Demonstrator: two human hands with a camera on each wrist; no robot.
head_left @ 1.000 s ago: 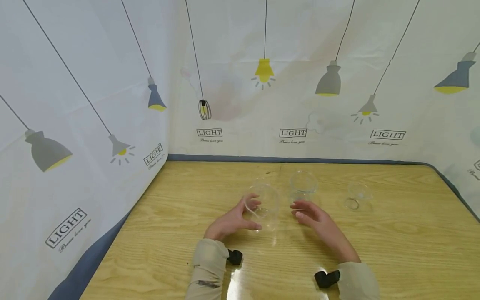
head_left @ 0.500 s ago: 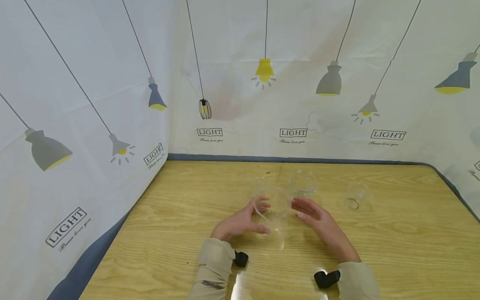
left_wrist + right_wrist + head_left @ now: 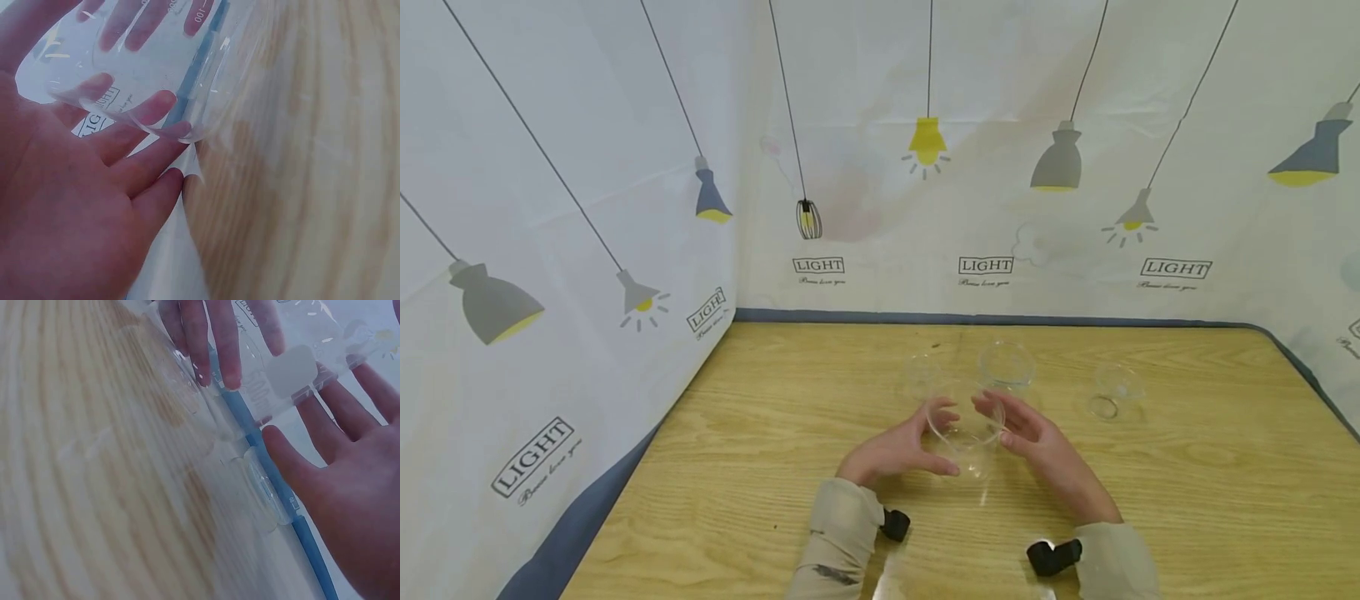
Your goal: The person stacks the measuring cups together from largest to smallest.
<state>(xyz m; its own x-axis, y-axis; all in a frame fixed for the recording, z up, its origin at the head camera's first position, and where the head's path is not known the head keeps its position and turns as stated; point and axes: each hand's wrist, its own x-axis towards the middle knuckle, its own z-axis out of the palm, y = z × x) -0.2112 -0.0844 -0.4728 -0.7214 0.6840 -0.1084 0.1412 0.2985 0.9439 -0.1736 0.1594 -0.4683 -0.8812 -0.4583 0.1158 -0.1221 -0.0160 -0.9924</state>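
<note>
A clear beaker point(image 3: 966, 437) with printed graduations stands between the two hands in the head view. My left hand point(image 3: 906, 447) grips its left side, thumb in front and fingers round the back. In the left wrist view, the fingers of the left hand point(image 3: 94, 181) curve along the transparent wall. My right hand point(image 3: 1037, 437) is at the beaker's right side, its fingertips right at the wall. Seen from the right wrist, a white patch point(image 3: 292, 372) shows on the beaker, and the fingers of the right hand point(image 3: 350, 469) are spread and fairly straight.
Behind the hands stand a clear glass vessel point(image 3: 1007, 364) and a smaller, faint one point(image 3: 922, 375). Farther right is another small clear vessel point(image 3: 1120, 382). A printed cloth wall point(image 3: 865, 287) borders the wooden table point(image 3: 737, 442) at the back and left.
My left hand has moved right and slightly toward me, carrying the beaker up to my right hand. The right hand has barely moved; the other vessels have stayed in place.
</note>
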